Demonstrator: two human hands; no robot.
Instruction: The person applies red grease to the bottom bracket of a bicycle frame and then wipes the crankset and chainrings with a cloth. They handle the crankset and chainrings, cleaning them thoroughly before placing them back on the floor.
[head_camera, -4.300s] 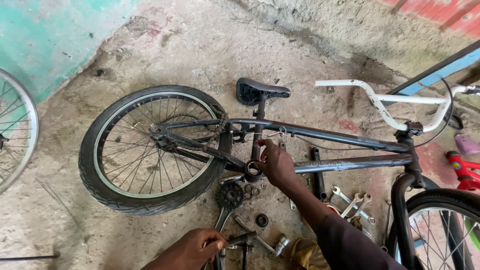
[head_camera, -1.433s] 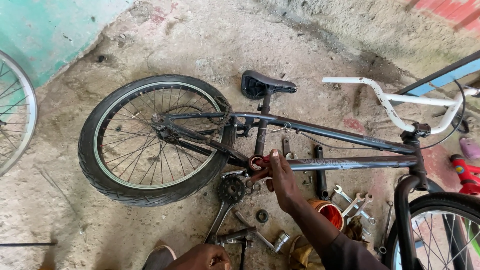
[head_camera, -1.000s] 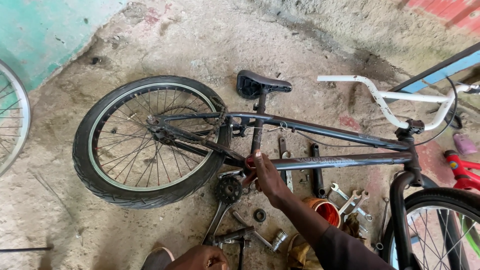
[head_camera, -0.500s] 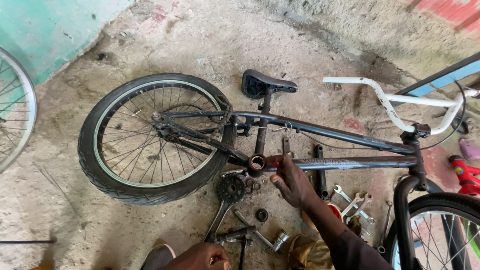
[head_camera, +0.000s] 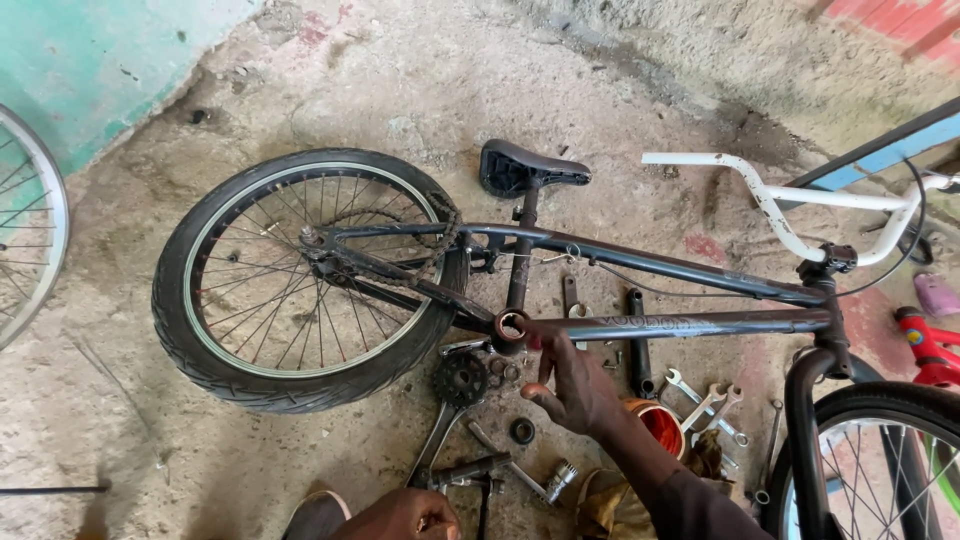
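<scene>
Where the frame tubes of the small bicycle (head_camera: 640, 325) meet low down, the open bottom bracket shell (head_camera: 511, 325) shows as a bare ring, and the right hand (head_camera: 570, 385) now hangs just beside it, fingers loosely spread and holding nothing; a moment ago it was pressed against that ring, so it has drawn back and left the shell exposed. Just below, on the concrete floor (head_camera: 110, 420), lie the chainring with its crank arm (head_camera: 455, 395), a small ring-shaped part (head_camera: 521, 431) and several spanners (head_camera: 705, 400). The left hand (head_camera: 400, 515), cut off by the bottom edge, looks curled, but whether its grip closes on anything cannot be told. An orange container (head_camera: 662, 425) sits half hidden behind the right wrist
</scene>
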